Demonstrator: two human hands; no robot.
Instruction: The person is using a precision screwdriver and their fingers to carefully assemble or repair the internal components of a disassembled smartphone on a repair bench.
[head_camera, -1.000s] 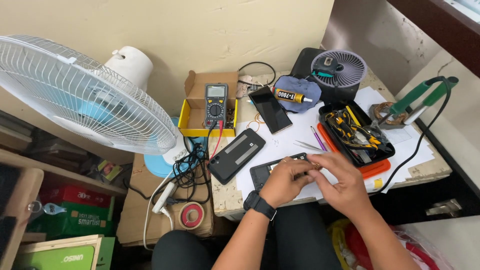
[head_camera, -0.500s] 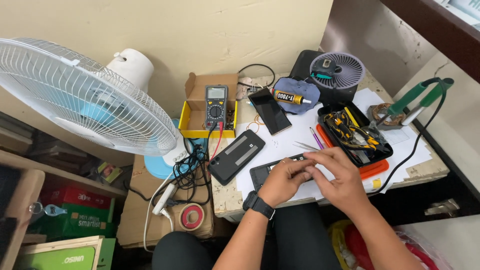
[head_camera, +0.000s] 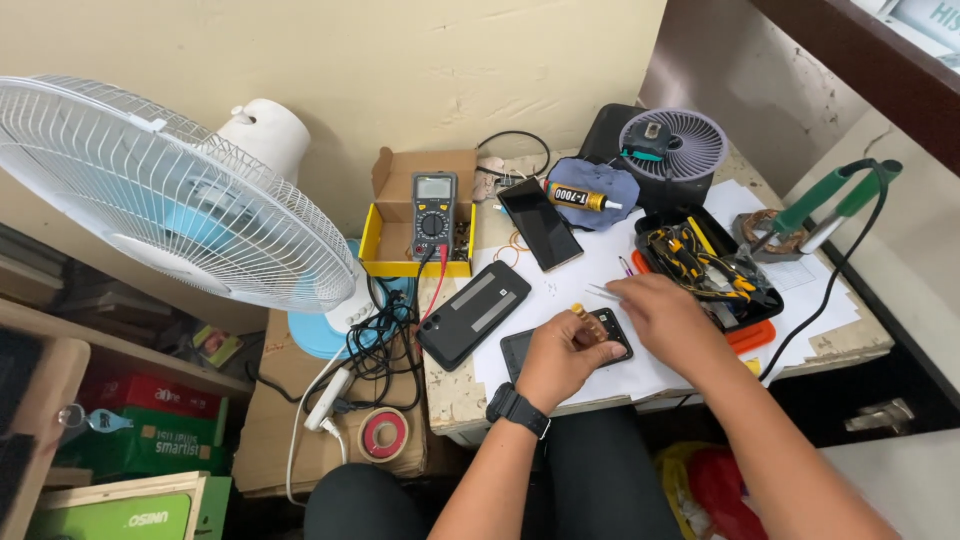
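Note:
My left hand (head_camera: 562, 355) presses down on a dark phone (head_camera: 516, 349) that lies on white paper (head_camera: 600, 262) near the desk's front edge. A small tool with a yellowish tip (head_camera: 578, 311) sticks up from its fingers. A black watch (head_camera: 517, 409) is on that wrist. To the right, my right hand (head_camera: 668, 312) has its fingertips pinched on the end of thin metal tweezers (head_camera: 600, 292), which rest on the paper just above the phone.
A black phone case (head_camera: 474, 313), a second phone (head_camera: 540, 225), a glue tube (head_camera: 580, 197) on a blue cloth, a multimeter (head_camera: 433, 210) in a yellow box and a tool tray (head_camera: 700, 262) crowd the desk. A large fan (head_camera: 170, 200) stands left; cables and a tape roll (head_camera: 383, 435) lie below.
My right hand has left the phone and moved up and to the right, onto the tweezers. My left hand stays on the phone.

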